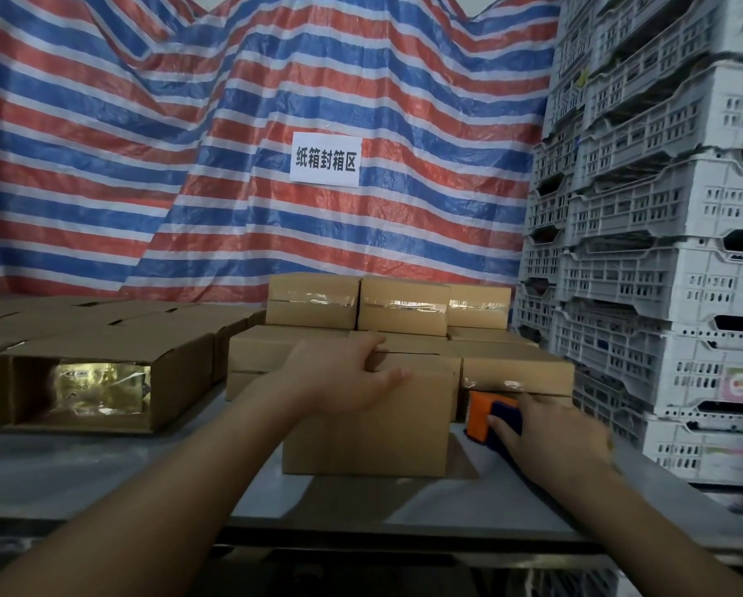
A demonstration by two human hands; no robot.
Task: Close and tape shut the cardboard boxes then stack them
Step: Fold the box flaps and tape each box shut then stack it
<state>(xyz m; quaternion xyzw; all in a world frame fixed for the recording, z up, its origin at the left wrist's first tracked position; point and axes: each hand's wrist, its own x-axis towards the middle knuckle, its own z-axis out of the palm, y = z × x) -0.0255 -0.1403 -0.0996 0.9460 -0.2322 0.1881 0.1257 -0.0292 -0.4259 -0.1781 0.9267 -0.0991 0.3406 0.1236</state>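
Note:
A plain cardboard box (365,428) stands on the grey table (102,471) in front of me. My left hand (343,372) rests on its top with fingers spread, pressing the flaps down. To the right of the box my right hand (550,437) grips an orange and blue tape dispenser (488,417) that sits low beside the box's right side. Behind them is a stack of taped boxes (399,305), two layers high. At the left lies an open box (102,381) on its side, with shiny gold packets showing inside.
More unsealed boxes (59,316) fill the table's left rear. Stacked white plastic crates (662,252) form a wall on the right. A striped red, white and blue tarp (188,144) with a paper sign (325,160) hangs behind. The table's front edge (361,534) is near me.

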